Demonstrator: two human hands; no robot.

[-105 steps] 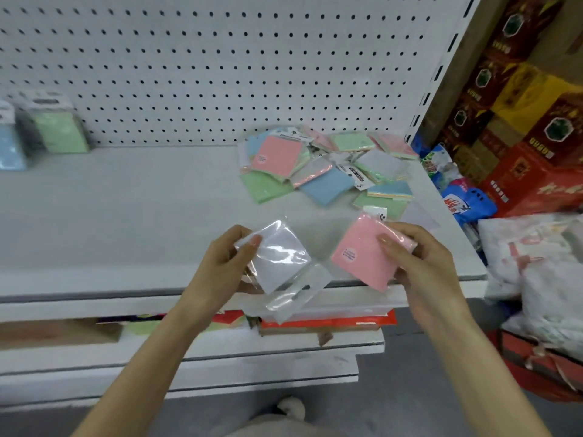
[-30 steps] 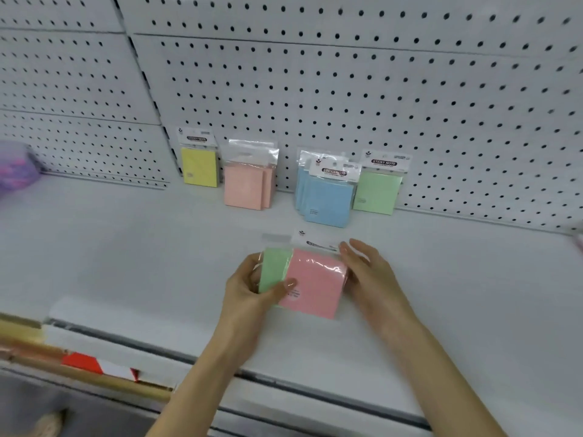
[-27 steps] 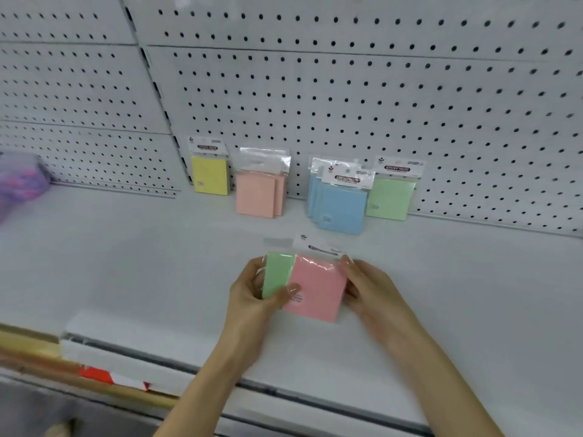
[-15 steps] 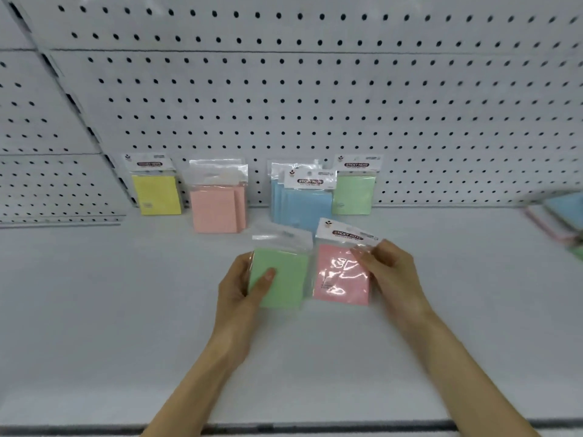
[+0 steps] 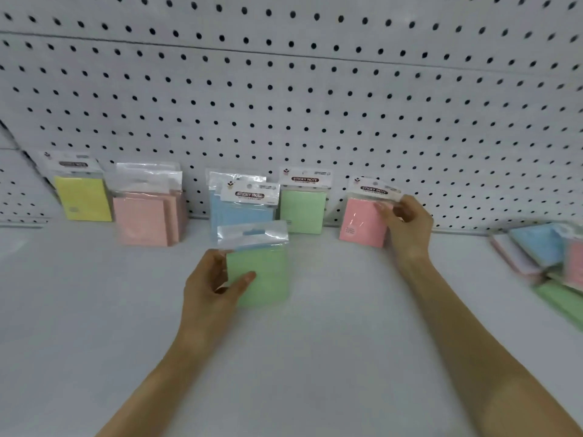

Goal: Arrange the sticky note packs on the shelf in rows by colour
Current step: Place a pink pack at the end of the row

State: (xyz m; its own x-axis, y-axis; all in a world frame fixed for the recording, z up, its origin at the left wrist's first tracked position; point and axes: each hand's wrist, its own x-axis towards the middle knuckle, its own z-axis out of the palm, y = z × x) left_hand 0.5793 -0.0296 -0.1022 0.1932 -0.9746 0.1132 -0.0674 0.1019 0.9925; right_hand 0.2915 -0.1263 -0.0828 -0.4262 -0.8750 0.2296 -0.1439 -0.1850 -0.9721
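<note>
Two packs are held: the left hand [image 5: 208,290] grips a green pack [image 5: 266,279] before the blue packs [image 5: 241,213], the right hand [image 5: 408,227] pinches a pink pack [image 5: 359,225] upright against the pegboard [image 5: 315,105], seemingly resting on the shelf [image 5: 315,357].

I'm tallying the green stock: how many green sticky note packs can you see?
3. A standing green pack leans on the pegboard; the left hand grips a second green pack; a third green pack lies in the blurred pile far right. More may hide there.
</note>
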